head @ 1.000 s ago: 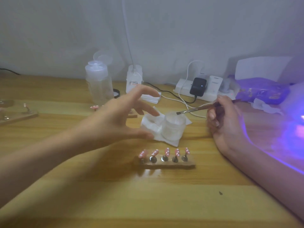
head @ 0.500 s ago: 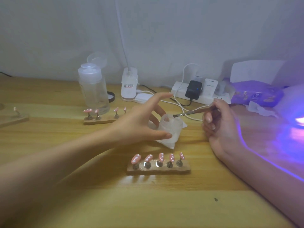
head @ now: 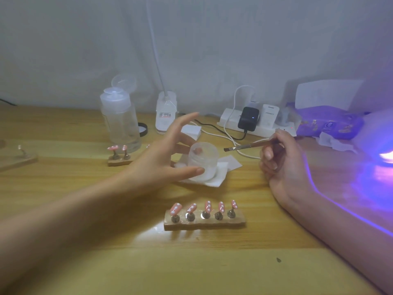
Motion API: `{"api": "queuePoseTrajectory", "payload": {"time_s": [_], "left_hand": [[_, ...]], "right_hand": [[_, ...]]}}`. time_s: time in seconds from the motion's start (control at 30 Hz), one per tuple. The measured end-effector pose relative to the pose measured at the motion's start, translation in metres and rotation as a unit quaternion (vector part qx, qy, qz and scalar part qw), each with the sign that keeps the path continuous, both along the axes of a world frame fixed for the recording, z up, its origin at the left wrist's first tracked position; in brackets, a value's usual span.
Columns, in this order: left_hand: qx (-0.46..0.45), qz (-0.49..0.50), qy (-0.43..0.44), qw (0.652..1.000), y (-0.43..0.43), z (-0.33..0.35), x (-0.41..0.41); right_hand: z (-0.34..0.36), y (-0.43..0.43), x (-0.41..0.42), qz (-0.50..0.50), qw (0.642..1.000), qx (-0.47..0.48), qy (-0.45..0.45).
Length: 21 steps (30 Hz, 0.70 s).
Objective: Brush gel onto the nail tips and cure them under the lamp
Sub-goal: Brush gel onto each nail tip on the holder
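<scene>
A frosted gel jar [head: 205,165] stands on a white tissue [head: 223,174] mid-table. My left hand [head: 168,165] reaches around it, thumb on the front wall and a fingertip showing through from behind, index finger raised. My right hand [head: 280,160] pinches a thin brush [head: 251,145] whose flat bristles point left, just right of the jar's top and clear of it. In front, a wooden holder [head: 204,223] carries several pink nail tips [head: 208,206] with white dots. The curing lamp [head: 380,154] glows purple at the right edge.
A second small holder [head: 119,161] with pink tips sits left of my hand, near a clear pump bottle [head: 120,122]. A power strip [head: 255,124] with cables, a white lamp base [head: 165,113] and a purple wipes pack [head: 329,122] line the back. Another wooden stand [head: 19,159] lies far left.
My left hand came in from above and took hold of the jar, tilting it toward the brush; the jar now stands upright on the tissue. The brush has stayed near the jar's rim.
</scene>
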State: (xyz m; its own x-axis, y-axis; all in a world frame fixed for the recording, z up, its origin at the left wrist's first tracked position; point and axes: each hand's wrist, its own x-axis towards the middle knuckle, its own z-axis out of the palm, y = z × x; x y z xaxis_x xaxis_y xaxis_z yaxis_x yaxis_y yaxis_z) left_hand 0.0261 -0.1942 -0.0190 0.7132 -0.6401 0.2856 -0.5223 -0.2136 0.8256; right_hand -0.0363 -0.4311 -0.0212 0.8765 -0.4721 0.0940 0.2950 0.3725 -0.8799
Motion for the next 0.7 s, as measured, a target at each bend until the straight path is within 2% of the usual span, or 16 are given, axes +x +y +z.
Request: {"api": "queuePoseTrajectory", "payload": {"time_s": [0.2,0.37,0.43,0.5,0.57,0.6,0.7], "left_hand": [[0.066,0.009,-0.068,0.995,0.004,-0.007,0.0],[0.095,0.008,-0.064,0.993,0.008,0.002,0.0],[0.077,0.024,-0.072,0.994,0.015,0.008,-0.007],[0.009,0.049,-0.092,0.995,0.025,0.012,-0.019],[-0.057,0.05,-0.051,0.996,0.034,0.014,-0.033],[-0.063,0.036,-0.016,0.997,0.038,0.012,-0.039],[0.007,-0.033,0.04,0.999,0.046,0.004,-0.053]], "right_hand": [[0.001,0.001,0.0,0.003,1.0,0.0,0.009],[0.002,0.003,-0.001,0.001,1.0,-0.002,0.013],[0.002,0.003,0.0,0.006,1.0,-0.003,0.011],[0.001,0.002,0.0,0.01,1.0,-0.004,0.009],[0.001,0.001,0.001,0.011,1.0,-0.008,0.009],[0.001,0.001,0.001,0.012,1.0,-0.008,0.01],[0.001,0.002,0.001,0.013,1.0,-0.007,0.012]]}}
